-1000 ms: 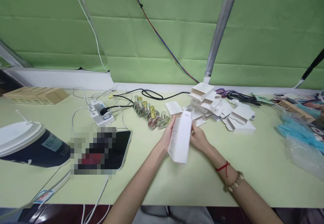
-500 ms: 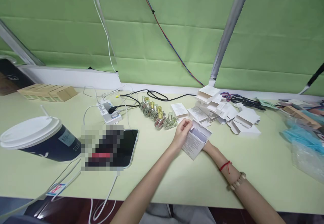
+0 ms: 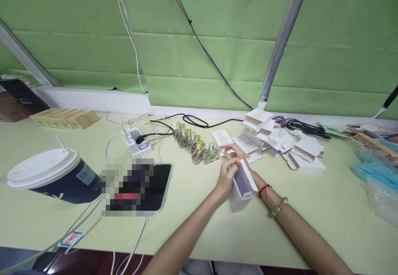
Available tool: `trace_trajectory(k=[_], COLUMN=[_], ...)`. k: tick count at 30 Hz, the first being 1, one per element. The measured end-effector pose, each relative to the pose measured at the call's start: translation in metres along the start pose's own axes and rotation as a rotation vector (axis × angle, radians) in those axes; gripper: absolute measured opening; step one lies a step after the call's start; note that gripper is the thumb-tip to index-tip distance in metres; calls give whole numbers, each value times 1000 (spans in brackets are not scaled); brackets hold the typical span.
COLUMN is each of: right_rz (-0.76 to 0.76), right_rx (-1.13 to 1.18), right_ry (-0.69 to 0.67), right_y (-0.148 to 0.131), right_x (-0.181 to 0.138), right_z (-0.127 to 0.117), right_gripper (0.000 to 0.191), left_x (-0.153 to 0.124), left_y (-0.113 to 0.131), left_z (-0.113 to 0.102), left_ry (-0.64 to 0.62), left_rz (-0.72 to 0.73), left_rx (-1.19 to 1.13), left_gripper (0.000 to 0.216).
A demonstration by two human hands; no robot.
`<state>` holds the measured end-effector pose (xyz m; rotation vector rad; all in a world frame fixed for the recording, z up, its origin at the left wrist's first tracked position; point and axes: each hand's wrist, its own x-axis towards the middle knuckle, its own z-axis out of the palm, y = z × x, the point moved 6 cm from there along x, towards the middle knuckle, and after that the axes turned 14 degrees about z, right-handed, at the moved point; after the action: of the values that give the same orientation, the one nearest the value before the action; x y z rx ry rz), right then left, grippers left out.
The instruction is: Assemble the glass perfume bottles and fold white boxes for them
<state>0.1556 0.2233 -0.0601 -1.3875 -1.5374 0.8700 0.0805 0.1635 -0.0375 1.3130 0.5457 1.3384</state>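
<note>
between both hands, matte rectangular carton (image 3: 241,187)

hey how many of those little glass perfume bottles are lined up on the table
6 visible, though some may be hidden. The perfume bottles run in a diagonal row from near the black cable down to the clear-capped one beside the left hand.

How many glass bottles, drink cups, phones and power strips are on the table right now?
Glass bottles: 6
Drink cup: 1
Phone: 1
Power strip: 1
Total: 9
</note>
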Motion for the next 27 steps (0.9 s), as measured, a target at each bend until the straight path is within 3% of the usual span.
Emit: trace_trajectory(k=[3,9,14,21,23,27], right_rz=[-44,-112,8,312,311,241], right_rx=[28,-117,-190,-425,-484,-358], right_ry=[-32,-249,-578,-823,-884,-918], right_y=[-27,-71,-67,-57,-60,-66], right_x=[20,56,68,64,61,62], right_z=[2,20,42,32,34,46], right_gripper=[28,31,46,60,68,59], left_x=[-6,-19,-19,-16,-14,-9], left_y=[-4,-8,-6,-8,-7,-5], left_z=[7,24,22,18,18,16], left_ry=[-91,-303,-363,-345,-361,-331], left_rz=[-134,-330,-369,-393,-396,-383], left_rx=[-69,-229,-272,-238,-234,-335], left_gripper=[18,20,18,18,19,19])
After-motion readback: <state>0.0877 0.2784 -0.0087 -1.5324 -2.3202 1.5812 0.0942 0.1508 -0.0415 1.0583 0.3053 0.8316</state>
